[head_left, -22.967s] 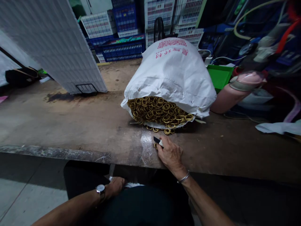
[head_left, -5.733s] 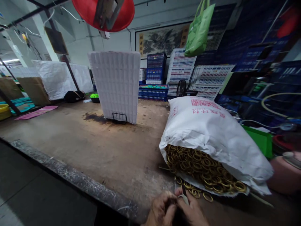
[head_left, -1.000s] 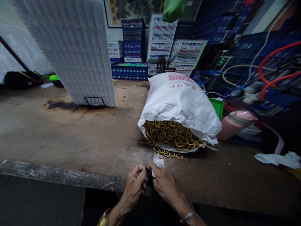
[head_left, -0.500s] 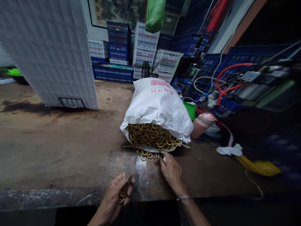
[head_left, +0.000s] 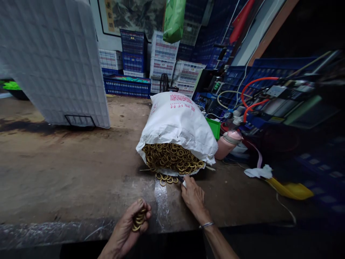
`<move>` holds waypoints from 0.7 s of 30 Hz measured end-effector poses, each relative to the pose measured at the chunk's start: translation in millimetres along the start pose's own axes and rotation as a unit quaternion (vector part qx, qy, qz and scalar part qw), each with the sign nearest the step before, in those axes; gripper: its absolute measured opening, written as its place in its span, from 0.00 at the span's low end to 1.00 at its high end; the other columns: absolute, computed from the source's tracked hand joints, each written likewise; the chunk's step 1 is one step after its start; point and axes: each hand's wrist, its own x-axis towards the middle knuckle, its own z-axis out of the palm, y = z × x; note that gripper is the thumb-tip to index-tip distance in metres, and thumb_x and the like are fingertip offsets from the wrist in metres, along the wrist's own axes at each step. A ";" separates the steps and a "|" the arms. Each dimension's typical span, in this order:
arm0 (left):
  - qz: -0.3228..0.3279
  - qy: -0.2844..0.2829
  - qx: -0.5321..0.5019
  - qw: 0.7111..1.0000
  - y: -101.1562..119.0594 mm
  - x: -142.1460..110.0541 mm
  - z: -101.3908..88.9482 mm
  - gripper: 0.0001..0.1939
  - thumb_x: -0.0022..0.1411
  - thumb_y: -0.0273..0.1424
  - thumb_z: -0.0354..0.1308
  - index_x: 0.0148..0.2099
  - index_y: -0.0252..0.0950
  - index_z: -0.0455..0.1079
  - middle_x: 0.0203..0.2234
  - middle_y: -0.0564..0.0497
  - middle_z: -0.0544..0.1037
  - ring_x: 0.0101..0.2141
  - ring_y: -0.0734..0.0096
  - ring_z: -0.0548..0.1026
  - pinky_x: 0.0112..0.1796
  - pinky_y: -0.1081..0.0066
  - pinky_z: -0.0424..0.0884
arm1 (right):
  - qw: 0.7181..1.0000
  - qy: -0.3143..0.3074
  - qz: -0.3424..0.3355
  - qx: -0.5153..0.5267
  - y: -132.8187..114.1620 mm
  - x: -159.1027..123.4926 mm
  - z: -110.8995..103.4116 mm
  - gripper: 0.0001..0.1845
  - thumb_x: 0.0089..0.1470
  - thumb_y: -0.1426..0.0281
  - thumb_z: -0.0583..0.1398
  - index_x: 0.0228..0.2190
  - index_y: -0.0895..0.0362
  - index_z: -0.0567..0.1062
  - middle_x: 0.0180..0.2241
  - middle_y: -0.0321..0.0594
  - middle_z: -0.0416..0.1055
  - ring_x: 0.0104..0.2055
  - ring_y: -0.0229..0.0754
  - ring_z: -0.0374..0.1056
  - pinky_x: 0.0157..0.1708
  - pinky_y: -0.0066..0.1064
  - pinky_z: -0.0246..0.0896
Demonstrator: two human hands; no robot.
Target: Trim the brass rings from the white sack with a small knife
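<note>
My left hand (head_left: pixel 125 223) is curled around a clutch of brass-coloured rings (head_left: pixel 138 220) above the table's front edge. My right hand (head_left: pixel 193 196) grips a small dark-tipped tool with a white part (head_left: pixel 184 182); its exact kind is mostly hidden by the fingers. The tip points at several loose rings (head_left: pixel 165 179) lying just in front of the sack. That white woven sack (head_left: pixel 175 118), with red print, lies on its side with its mouth facing me. A heap of the same rings (head_left: pixel 172 156) fills the opening.
A tall pale padded panel (head_left: pixel 67 64) stands in a black wire holder on the wooden table (head_left: pixel 67 169). Right of the sack are a pink bottle (head_left: pixel 228 144), a green tray (head_left: pixel 214 126) and a machine with red hoses (head_left: pixel 256 102). Stacked crates (head_left: pixel 163 66) fill the back.
My left hand has turned slightly, showing more of the rings inside it. The right hand keeps its place by the loose rings. The whole view has shifted a little.
</note>
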 end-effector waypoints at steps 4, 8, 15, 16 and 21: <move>0.000 -0.001 0.001 1.000 1.8 0.4 1.9 0.09 0.47 0.29 0.64 0.30 0.32 0.67 0.26 0.51 0.71 0.24 0.78 0.70 0.17 0.82 0.57 | 0.996 -0.009 -0.062 0.061 -5.7 -10.0 1.5 0.10 0.51 0.78 0.49 0.33 0.57 0.67 0.33 0.39 0.69 0.31 0.38 0.66 0.26 0.27 0.47; 0.001 -0.037 0.000 0.999 4.0 -0.8 1.5 0.10 0.46 0.27 0.64 0.31 0.33 0.67 0.24 0.54 0.68 0.22 0.80 0.67 0.17 0.82 0.55 | 0.977 -0.040 -0.131 0.161 -14.5 -18.3 0.9 0.12 0.48 0.80 0.50 0.33 0.56 0.67 0.32 0.38 0.70 0.35 0.40 0.66 0.32 0.27 0.52; 0.024 -0.025 0.021 0.999 9.1 -3.3 -0.1 0.11 0.49 0.34 0.62 0.29 0.32 0.66 0.21 0.56 0.64 0.20 0.82 0.65 0.16 0.81 0.52 | 0.957 -0.027 -0.086 0.275 -11.2 -18.1 3.1 0.12 0.50 0.75 0.50 0.38 0.55 0.66 0.38 0.41 0.70 0.40 0.41 0.66 0.39 0.30 0.57; 0.025 -0.017 0.024 0.999 9.7 -3.1 0.3 0.11 0.49 0.35 0.62 0.28 0.32 0.65 0.20 0.57 0.63 0.19 0.82 0.64 0.16 0.81 0.52 | 0.958 -0.024 -0.084 0.273 -10.6 -17.9 3.5 0.11 0.51 0.75 0.50 0.38 0.56 0.66 0.37 0.41 0.70 0.40 0.41 0.66 0.39 0.30 0.57; 0.015 -0.021 0.048 0.999 9.9 -0.7 2.3 0.13 0.49 0.37 0.62 0.29 0.33 0.64 0.18 0.59 0.61 0.17 0.85 0.60 0.15 0.82 0.49 | 0.979 -0.046 -0.081 0.182 -18.9 -21.3 -0.5 0.09 0.52 0.70 0.52 0.37 0.54 0.68 0.37 0.41 0.69 0.37 0.42 0.66 0.34 0.30 0.56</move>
